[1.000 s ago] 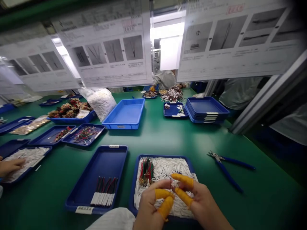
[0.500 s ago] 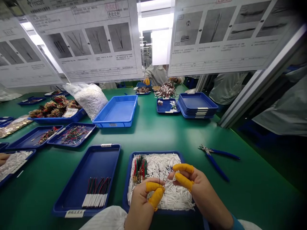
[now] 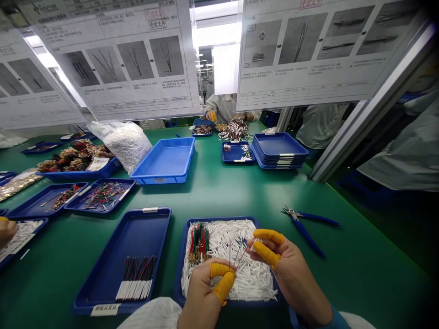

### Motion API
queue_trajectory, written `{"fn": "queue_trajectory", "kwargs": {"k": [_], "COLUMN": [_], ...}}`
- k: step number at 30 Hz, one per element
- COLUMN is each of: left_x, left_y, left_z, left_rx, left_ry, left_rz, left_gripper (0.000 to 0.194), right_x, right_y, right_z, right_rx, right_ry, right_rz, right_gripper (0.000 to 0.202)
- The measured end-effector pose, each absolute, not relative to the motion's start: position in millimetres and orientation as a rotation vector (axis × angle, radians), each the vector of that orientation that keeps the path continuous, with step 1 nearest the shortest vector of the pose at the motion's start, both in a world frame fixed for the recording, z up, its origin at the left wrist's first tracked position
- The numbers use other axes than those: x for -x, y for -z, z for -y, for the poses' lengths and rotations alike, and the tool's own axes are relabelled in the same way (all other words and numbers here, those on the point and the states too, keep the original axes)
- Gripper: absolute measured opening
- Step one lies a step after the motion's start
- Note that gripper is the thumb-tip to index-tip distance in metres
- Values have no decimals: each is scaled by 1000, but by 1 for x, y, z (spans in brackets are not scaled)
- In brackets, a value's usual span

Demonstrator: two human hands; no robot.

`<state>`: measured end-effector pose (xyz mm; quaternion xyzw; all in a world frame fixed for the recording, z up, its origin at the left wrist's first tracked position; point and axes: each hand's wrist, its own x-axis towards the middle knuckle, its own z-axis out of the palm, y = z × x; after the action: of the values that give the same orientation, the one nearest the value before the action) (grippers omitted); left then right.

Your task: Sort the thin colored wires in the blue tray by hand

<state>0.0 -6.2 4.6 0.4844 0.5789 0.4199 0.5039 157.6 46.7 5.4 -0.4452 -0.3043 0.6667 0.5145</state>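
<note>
My left hand (image 3: 207,285), in yellow finger cots, pinches a few thin wires (image 3: 230,253), dark ones and a red one, which fan upward from the fingertips. My right hand (image 3: 284,258), also in yellow cots, pinches a small white tube (image 3: 254,246) close to the red wire's free end. Whether the wire has entered the tube I cannot tell. Both hands are above a blue tray (image 3: 219,218) full of loose white tubes (image 3: 236,233). A bundle of red, green and black wires (image 3: 199,242) lies at that tray's left side.
Left of the hands, a blue tray (image 3: 126,237) holds a row of wires with white tubes (image 3: 133,290). Blue-handled pliers (image 3: 308,228) lie open at right. Farther back are a light-blue bin (image 3: 164,157) and stacked trays (image 3: 279,151). Another person's hand (image 3: 7,233) is at far left.
My right hand has drawn slightly right, away from my left, and the red wire shows more between them. The view has shifted a little. At far left, the other person's hand reaches farther into view.
</note>
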Motion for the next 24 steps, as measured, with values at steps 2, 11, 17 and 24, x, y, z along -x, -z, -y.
{"fn": "queue_trajectory", "kwargs": {"k": [2,11,17,24], "left_x": [-1,-2,-2,-3], "left_y": [-5,-10,-9,-9], "left_z": [6,6,7,7], "left_rx": [-1179,-1248,-1252,-1282], "left_ry": [-1001,-969,-952,-981], "left_rz": [-1402,-1422,-1430,-1433], "left_gripper": [9,10,11,10], "right_x": [-158,-159,-160,-157], "right_y": [-6,-8,-12,-17], "right_z": [-47,-45,-44,-43], "right_rx": [1071,1018,1018,1045], "right_ry": [-1593,-1565,-1526,-1493], "right_rz": [726,735,726,811], "right_gripper": [29,24,23,22]}}
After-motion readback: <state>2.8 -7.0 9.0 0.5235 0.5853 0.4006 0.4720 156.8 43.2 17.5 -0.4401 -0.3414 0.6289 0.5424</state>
